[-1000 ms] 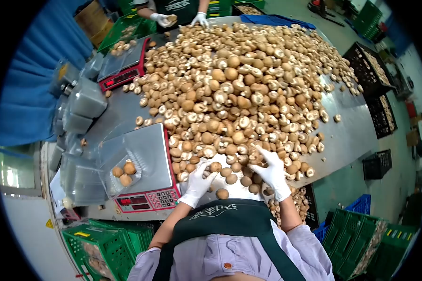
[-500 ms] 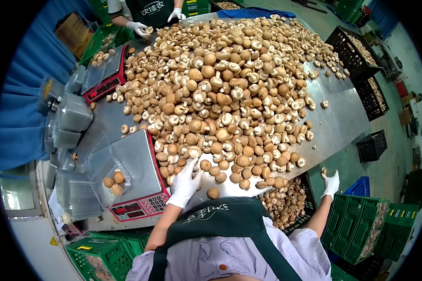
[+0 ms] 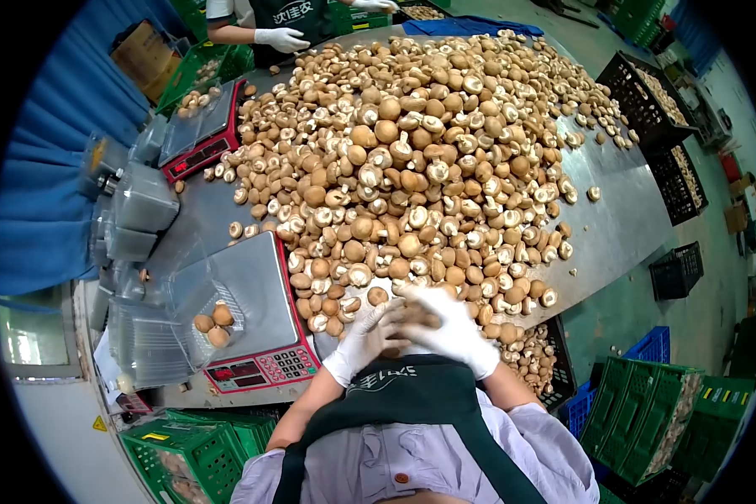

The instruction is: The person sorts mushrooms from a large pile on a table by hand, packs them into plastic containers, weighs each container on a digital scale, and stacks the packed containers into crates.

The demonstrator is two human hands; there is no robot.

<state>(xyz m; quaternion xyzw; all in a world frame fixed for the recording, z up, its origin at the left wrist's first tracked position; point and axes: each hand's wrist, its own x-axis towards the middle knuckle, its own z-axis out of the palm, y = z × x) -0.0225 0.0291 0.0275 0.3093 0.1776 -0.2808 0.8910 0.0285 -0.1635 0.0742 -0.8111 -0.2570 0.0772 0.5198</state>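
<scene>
My white-gloved left hand (image 3: 363,343) is at the front edge of the mushroom pile (image 3: 378,181), its fingers stretched toward the right. Close against it is my right hand (image 3: 455,330), also gloved, its fingers extended and apart, somewhat blurred. A few brown-capped mushrooms (image 3: 422,316) show between the two hands, partly covered by the fingers; I cannot make out firm contact. To the left, a clear plastic punnet (image 3: 234,312) with three mushrooms (image 3: 218,336) sits on a red-framed scale (image 3: 265,281).
Stacked clear punnets (image 3: 147,340) line the left side, near a second scale (image 3: 200,134). A black crate of mushrooms (image 3: 560,361) stands below the table's front edge. Green crates (image 3: 638,412) are at the right. Across the table a co-worker's gloved hand (image 3: 282,39) is visible.
My right hand has swung in from beyond the table's right side to meet the left, which has moved slightly right. The co-worker's hands have shifted away from the mushrooms.
</scene>
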